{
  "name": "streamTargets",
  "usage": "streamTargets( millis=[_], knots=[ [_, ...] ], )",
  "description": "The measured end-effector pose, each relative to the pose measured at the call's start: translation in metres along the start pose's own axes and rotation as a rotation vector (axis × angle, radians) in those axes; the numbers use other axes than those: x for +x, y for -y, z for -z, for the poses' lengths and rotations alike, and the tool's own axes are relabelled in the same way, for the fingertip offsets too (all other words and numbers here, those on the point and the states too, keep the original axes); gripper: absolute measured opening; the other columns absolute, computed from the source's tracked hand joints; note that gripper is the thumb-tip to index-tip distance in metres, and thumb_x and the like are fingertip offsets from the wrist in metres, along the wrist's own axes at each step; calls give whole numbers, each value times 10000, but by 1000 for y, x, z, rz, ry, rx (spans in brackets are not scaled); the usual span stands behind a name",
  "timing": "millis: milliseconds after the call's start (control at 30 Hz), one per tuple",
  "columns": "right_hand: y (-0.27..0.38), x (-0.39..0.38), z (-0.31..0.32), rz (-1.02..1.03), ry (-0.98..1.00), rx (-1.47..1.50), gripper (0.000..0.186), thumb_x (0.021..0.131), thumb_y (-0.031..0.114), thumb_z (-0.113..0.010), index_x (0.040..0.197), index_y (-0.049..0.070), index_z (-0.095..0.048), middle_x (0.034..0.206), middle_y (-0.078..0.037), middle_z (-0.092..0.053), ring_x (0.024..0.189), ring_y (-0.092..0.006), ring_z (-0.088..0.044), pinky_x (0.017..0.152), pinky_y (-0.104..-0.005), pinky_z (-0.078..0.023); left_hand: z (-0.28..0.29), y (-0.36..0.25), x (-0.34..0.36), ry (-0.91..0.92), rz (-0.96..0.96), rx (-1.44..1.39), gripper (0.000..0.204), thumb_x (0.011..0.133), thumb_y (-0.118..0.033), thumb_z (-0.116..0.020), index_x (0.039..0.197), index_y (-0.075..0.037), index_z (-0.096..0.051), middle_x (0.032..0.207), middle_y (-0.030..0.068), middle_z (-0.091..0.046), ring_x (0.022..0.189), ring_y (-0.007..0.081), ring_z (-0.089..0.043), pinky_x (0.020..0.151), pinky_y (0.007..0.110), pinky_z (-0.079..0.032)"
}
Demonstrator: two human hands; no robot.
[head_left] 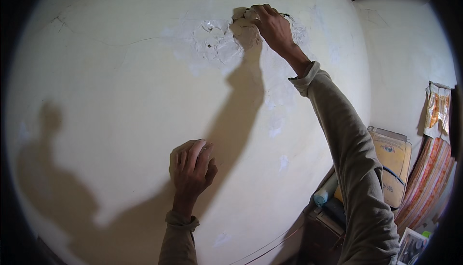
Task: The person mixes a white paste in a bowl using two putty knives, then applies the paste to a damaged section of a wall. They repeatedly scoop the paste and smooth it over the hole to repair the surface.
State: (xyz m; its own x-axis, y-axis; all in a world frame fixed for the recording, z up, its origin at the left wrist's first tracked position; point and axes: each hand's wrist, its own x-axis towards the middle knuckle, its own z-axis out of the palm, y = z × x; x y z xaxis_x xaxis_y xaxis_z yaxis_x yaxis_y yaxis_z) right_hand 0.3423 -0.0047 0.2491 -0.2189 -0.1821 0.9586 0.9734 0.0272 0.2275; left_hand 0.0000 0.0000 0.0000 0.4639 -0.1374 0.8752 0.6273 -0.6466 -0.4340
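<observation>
My right hand [276, 27] is raised to a broken patch of plaster [212, 35] high on the pale wall [120, 91]. Its fingers are bent in against the rough edge of a hole, beside a whitish lump [250, 15]. What they grip, if anything, is hidden by the hand. Around the patch, white filler is smeared unevenly, with small dark gaps and cracks. Lower down, my left hand [193, 168] is at the wall with its fingers spread and slightly bent, pale dust on the tips. Nothing shows in it.
Thin cracks [130, 42] run across the wall on the left. Lower right, a yellowish case [389, 161] stands by a rolled light-blue item [326, 191] on dark furniture [320, 238]. A striped curtain [427, 180] hangs at the far right. Loose cables [275, 246] run low along the wall.
</observation>
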Motion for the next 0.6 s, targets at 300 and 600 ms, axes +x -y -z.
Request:
streamTargets(
  millis=[300,600],
  knots=[
    [-3,3,-2,38,-23,-76,288,833,176,-701,1071,76,-571,1022,-104,-643,962,-318,-642,721,-425,-554,2,-4,0,2,23,-11,267,837,-198,-626,1069,-67,-655,1183,78,-588,1023,264,-583,902,435,-424],
    [-2,2,-10,-15,-40,-46,222,847,185,-692,1029,86,-610,1071,-85,-644,962,-322,-643,731,-420,-540,1,-1,2,-7,7,-8,247,850,-202,-626,1056,-69,-658,1172,80,-593,1020,263,-584,898,433,-423]
  ],
)
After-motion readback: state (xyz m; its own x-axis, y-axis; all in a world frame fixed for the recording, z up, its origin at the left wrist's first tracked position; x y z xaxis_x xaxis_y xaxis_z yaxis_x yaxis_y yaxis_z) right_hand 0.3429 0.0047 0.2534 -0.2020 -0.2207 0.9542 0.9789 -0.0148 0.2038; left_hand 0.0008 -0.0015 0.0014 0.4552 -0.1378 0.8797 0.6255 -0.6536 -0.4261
